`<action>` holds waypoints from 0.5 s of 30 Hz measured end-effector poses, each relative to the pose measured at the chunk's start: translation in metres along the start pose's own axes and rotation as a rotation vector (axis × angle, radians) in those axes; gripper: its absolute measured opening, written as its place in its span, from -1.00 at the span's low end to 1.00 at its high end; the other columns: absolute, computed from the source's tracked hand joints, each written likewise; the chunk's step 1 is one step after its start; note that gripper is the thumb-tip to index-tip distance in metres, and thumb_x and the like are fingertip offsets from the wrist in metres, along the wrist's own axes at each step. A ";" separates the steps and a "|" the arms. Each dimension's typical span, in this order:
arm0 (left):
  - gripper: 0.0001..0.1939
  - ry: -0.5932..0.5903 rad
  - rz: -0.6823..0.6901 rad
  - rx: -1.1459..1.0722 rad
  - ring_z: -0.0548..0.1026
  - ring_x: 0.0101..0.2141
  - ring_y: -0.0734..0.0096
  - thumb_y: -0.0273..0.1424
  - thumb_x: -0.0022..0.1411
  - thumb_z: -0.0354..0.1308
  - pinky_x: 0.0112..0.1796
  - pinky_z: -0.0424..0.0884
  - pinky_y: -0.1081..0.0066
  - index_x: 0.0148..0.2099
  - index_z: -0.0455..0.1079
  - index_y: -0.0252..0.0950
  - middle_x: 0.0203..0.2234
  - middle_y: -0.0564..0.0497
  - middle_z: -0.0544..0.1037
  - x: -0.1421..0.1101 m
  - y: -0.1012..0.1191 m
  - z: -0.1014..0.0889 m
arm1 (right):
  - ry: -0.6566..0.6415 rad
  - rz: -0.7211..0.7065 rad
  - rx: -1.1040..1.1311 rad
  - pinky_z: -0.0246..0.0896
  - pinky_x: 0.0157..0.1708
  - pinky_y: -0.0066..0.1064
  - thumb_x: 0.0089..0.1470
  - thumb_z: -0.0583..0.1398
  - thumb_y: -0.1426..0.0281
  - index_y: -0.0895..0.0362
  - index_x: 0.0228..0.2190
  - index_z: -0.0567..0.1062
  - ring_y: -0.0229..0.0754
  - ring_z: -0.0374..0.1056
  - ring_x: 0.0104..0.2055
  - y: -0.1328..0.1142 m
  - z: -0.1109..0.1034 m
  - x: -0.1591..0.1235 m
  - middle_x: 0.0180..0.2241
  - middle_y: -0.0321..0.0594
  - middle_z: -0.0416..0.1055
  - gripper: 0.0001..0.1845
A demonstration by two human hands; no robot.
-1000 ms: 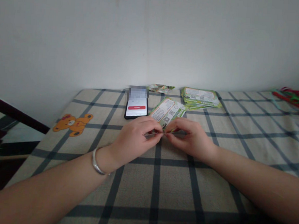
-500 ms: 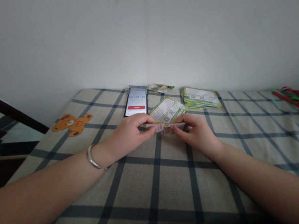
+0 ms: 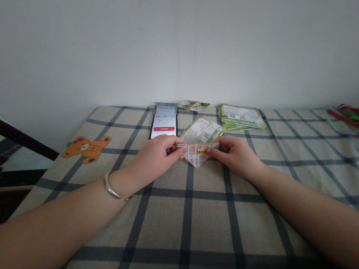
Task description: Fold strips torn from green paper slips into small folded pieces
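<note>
Turning its printed face toward the camera since half a second ago, the folded paper flyer (image 3: 197, 156) is now showing a triangular flap pointing down at the near side. Both hands are pinching it: the left hand (image 3: 156, 153) is clamping its left end, the right hand (image 3: 238, 153) its right end, thumbs in front and fingers behind. So the flyer is lying between the two hands, spanning the gap at fingertip level — apparently gripped at both ends to keep it taut and its creases closed. Whether it is touching the cloth, I cannot tell.

Just beyond it, an unfolded flyer (image 3: 200, 130) is lying at a slant, its near part hidden. To the left a smartphone (image 3: 164, 123) is resting screen up (its digits are reading 00:08:25), probably angled for easy glancing. Farther back, a crumpled-looking folded piece (image 3: 193, 106) is sitting near the wall (image 3: 185, 49), and a stack of flyers (image 3: 241, 113) is lying to the right — seemingly within the right hand's reach. All are resting on a checked tablecloth (image 3: 160, 231).
</note>
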State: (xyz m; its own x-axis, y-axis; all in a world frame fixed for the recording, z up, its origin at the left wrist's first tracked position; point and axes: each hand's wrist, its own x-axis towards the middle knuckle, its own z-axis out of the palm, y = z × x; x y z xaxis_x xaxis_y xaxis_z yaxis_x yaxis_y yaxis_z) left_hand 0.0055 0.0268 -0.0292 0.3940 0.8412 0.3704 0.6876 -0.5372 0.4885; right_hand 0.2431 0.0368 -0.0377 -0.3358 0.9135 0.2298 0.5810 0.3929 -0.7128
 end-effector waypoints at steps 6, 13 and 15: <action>-0.82 0.006 0.030 0.111 0.46 -0.33 0.34 -0.30 0.28 0.12 -0.29 0.35 0.34 -0.21 0.50 -0.28 -0.39 -0.01 0.54 0.003 -0.006 0.001 | 0.036 -0.039 -0.099 0.03 -0.55 -0.43 0.06 0.22 0.24 0.12 -0.50 0.52 -0.28 0.20 -0.52 0.001 0.002 0.003 -0.57 -0.30 0.37 -0.78; -0.87 -0.025 0.093 0.165 0.48 -0.35 0.35 -0.36 0.27 0.14 -0.30 0.36 0.35 -0.25 0.49 -0.29 -0.40 0.00 0.56 0.005 -0.008 0.004 | 0.057 -0.170 -0.308 0.06 -0.43 -0.39 0.03 0.25 0.35 0.11 -0.53 0.51 -0.24 0.25 -0.42 -0.001 0.005 0.008 -0.52 -0.27 0.42 -0.85; -0.88 -0.022 0.119 0.195 0.48 -0.33 0.35 -0.38 0.27 0.14 -0.28 0.37 0.34 -0.26 0.47 -0.30 -0.39 0.00 0.56 0.005 -0.008 0.004 | 0.044 -0.207 -0.328 0.06 -0.41 -0.39 0.03 0.24 0.36 0.12 -0.55 0.48 -0.24 0.25 -0.43 -0.001 0.005 0.009 -0.53 -0.27 0.41 -0.84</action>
State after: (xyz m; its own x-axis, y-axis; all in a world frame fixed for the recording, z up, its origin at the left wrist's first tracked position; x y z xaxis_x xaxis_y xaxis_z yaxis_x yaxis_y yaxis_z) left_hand 0.0043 0.0356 -0.0349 0.4908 0.7752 0.3977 0.7400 -0.6118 0.2794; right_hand 0.2357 0.0439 -0.0388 -0.4431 0.8122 0.3795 0.7130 0.5759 -0.3999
